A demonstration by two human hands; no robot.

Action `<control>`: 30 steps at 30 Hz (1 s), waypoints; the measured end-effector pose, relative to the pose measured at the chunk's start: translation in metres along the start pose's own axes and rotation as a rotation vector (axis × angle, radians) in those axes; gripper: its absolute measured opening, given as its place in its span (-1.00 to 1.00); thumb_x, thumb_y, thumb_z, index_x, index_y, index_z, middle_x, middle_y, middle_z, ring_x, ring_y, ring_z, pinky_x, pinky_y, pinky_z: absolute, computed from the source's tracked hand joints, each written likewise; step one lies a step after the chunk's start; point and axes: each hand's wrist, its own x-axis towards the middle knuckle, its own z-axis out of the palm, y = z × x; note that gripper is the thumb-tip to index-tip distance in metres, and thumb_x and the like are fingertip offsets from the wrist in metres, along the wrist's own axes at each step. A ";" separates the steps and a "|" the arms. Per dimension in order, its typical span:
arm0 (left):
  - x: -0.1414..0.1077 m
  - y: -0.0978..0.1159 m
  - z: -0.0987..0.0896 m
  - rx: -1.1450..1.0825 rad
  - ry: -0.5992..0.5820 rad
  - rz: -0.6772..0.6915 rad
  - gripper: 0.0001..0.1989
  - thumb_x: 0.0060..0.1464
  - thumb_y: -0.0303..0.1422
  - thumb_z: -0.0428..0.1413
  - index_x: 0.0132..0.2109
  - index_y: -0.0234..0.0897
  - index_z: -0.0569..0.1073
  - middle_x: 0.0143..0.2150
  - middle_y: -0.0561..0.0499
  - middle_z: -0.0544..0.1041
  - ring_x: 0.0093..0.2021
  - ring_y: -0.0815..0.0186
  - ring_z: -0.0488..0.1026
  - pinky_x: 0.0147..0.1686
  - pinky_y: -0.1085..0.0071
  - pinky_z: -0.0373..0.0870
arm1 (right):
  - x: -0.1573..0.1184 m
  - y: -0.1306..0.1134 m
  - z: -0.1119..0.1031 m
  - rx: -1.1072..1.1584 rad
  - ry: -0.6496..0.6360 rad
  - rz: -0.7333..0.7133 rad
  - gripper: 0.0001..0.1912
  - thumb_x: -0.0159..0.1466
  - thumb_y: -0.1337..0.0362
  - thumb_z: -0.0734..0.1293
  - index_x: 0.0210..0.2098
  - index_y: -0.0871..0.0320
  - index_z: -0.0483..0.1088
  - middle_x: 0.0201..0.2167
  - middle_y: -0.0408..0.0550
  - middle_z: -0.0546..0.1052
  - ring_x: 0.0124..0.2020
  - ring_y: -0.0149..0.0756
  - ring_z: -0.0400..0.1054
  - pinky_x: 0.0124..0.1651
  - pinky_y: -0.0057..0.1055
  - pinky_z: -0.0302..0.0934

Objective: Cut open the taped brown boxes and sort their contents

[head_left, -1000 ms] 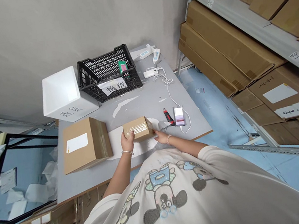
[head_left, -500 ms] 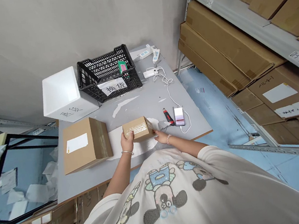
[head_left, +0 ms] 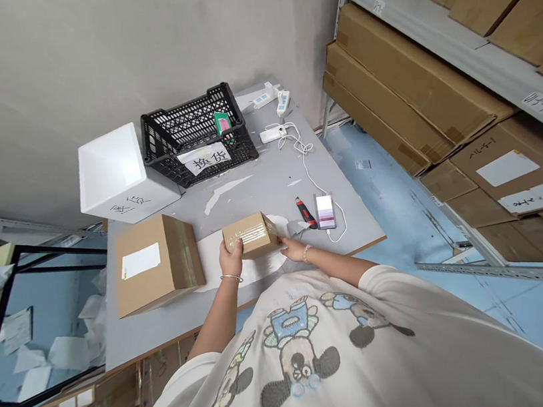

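Observation:
Between my hands is a small cardboard box (head_left: 250, 233) with shiny clear tape along its side, at the front of the grey table (head_left: 159, 337). My left hand (head_left: 231, 257) grips its left end, thumb on the near face. At the right end, my right hand (head_left: 292, 248) holds the lower corner with its fingers; their tips are partly hidden. A red and black utility knife (head_left: 306, 212) lies to the right of the box, beside a phone (head_left: 325, 213) plugged into a white cable. Left of my hands stands a larger cardboard box (head_left: 144, 268) with a white label.
A black plastic crate (head_left: 196, 136) and a white foam box (head_left: 119, 178) stand at the table's back left. Power strips (head_left: 272, 134) and cables lie at the back right. Shelving with cartons (head_left: 416, 82) rises on the right; a black-framed rack (head_left: 20, 320) is on the left.

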 end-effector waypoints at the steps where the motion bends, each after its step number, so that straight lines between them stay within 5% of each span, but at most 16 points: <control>1: 0.000 0.000 0.000 0.002 -0.001 -0.001 -0.48 0.06 -0.13 0.17 0.12 -0.30 0.39 0.04 -0.18 0.53 0.02 0.11 0.50 0.02 0.24 0.41 | 0.000 0.000 0.000 -0.001 -0.005 0.002 -0.39 0.28 0.36 0.28 0.31 0.14 0.15 0.15 0.08 0.44 0.12 -0.17 0.36 0.16 -0.31 0.19; 16: 0.001 0.001 -0.004 0.033 -0.022 0.011 -0.49 0.08 -0.10 0.14 0.10 -0.29 0.41 0.03 -0.20 0.54 0.01 0.08 0.50 0.01 0.22 0.40 | 0.003 0.004 -0.005 0.059 0.054 0.061 -0.49 0.26 0.42 0.27 0.21 0.17 0.29 0.10 0.08 0.48 0.10 -0.20 0.37 0.13 -0.35 0.20; 24: 0.002 -0.004 -0.003 0.030 -0.022 0.003 -0.45 0.09 -0.08 0.13 0.15 -0.29 0.39 0.06 -0.20 0.53 0.04 0.08 0.48 0.04 0.21 0.38 | 0.002 0.010 -0.017 -0.030 0.133 0.170 -0.84 0.21 0.36 0.29 -0.27 0.21 0.51 -0.35 -0.04 0.56 -0.29 -0.29 0.40 -0.16 -0.43 0.25; 30: 0.003 -0.009 -0.001 0.018 0.018 0.009 -0.45 0.08 -0.10 0.13 0.15 -0.29 0.39 0.05 -0.19 0.53 0.04 0.08 0.49 0.05 0.22 0.38 | -0.002 0.021 -0.031 -0.063 0.222 0.239 -0.79 0.22 0.31 0.23 -0.44 0.20 0.48 -0.50 -0.10 0.48 -0.38 -0.33 0.32 -0.25 -0.47 0.16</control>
